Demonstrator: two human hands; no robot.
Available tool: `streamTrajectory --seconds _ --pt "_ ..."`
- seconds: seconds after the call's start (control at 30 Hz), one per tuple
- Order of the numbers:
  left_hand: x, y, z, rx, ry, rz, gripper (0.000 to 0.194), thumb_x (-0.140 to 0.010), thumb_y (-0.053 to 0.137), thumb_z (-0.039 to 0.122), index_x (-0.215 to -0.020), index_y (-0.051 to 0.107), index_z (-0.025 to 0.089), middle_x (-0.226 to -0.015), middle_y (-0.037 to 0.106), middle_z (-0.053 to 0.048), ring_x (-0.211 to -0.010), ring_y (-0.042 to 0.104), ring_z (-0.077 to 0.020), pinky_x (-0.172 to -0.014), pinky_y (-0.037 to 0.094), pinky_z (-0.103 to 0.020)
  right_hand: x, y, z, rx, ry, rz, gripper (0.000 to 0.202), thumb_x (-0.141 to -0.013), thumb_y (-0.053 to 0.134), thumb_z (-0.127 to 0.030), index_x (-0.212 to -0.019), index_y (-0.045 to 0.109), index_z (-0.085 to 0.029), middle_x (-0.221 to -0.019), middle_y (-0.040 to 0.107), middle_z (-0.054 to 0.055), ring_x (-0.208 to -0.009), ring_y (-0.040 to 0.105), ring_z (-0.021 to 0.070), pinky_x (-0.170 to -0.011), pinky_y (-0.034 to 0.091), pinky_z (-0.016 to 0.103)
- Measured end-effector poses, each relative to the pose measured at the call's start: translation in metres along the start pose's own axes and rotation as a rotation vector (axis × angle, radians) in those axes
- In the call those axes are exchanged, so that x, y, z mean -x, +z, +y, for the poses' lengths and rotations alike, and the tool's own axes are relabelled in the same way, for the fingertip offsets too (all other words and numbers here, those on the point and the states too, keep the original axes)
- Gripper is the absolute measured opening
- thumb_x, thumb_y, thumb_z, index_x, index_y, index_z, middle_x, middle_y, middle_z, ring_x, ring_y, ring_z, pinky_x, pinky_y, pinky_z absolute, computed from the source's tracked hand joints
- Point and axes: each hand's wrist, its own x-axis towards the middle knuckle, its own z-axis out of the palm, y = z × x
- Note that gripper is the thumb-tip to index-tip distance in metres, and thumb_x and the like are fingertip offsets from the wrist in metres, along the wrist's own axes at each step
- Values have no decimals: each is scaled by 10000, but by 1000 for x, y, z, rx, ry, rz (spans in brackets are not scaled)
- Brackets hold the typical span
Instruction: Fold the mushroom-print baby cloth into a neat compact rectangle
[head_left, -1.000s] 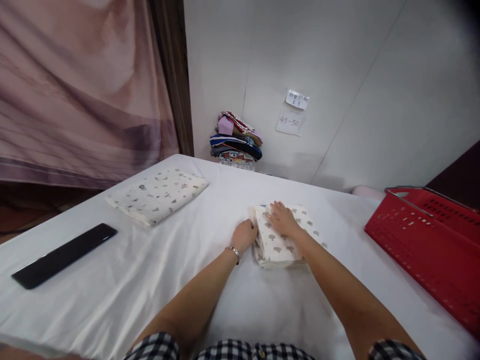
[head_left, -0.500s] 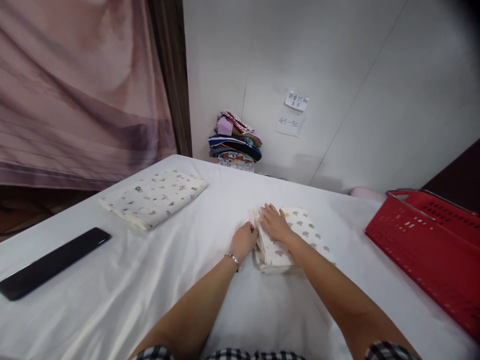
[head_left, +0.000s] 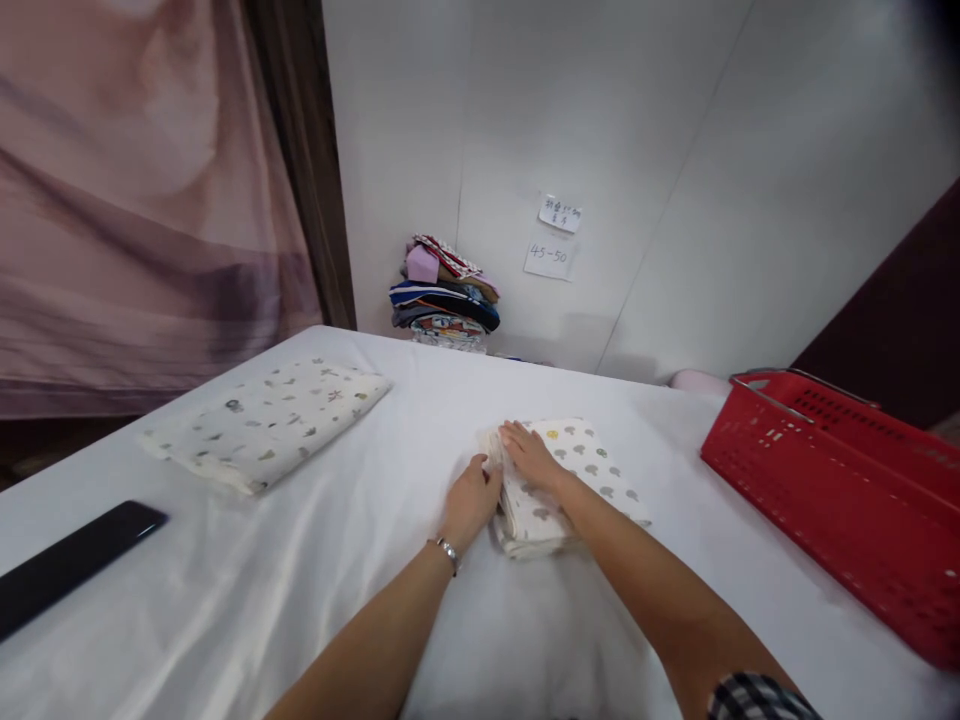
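Note:
A folded white cloth with grey mushroom-like prints and a small yellow one lies on the white-covered table. My right hand rests flat on its upper left part, fingers stretched out. At the cloth's left edge, my left hand, with a bracelet on the wrist, has its thumb and fingers closed on the layered edge. The exact grip is partly hidden by the fingers. Further left lies a second folded white cloth with small leaf and plant prints, touched by neither hand.
A red plastic basket stands at the right. A black flat object lies at the left front. Behind the table's far edge rises a stack of folded clothes, beside paper notes on the wall. A pink curtain hangs at the left.
The view has turned slightly, so most things sit further left in it. My left fingers have shifted a little along the cloth's left edge; my right hand stays flat on top.

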Motion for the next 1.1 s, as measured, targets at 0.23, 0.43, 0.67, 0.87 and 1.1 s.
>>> streamTrajectory --seconds 0.23,0.43,0.67,0.87,1.1 --pt "1 3 3 -109 32 -62 650 -778 500 535 -1334 363 227 -1255 546 -107 -1043 569 -280 -789 401 -328 25 -33 64 203 203 96 488 -943 250 -374 -1386 358 -198 -1493 251 91 -1390 140 231 -1092 95 504" --pt "4 3 5 -134 43 -85 624 -800 474 468 -1353 331 219 -1303 507 -111 -1071 554 -273 -815 400 -338 37 -26 96 277 324 64 498 -938 284 -392 -1404 317 -221 -1515 190 56 -1394 112 238 -1077 136 516" --pt "5 3 3 -117 35 -80 613 -797 490 479 -1341 342 239 -1223 574 -92 -1033 575 -262 -791 408 -329 54 -46 107 38 391 129 529 -888 403 -373 -1389 363 -210 -1475 303 64 -1361 246 214 -1092 218 358" --pt "4 8 0 -124 40 -67 625 -797 504 483 -1348 329 245 -1265 545 -91 -1077 555 -257 -821 406 -327 97 -57 139 -131 620 130 679 -826 474 -469 -1411 331 -155 -1335 492 128 -1207 479 260 -999 367 362" --pt "-20 -5 7 -140 85 -63 596 -777 548 312 -1334 347 237 -1179 600 -90 -1030 580 -241 -809 421 -309 120 -43 131 -509 640 151 670 -750 564 -555 -1303 482 -186 -1314 522 102 -1140 539 249 -926 440 327"
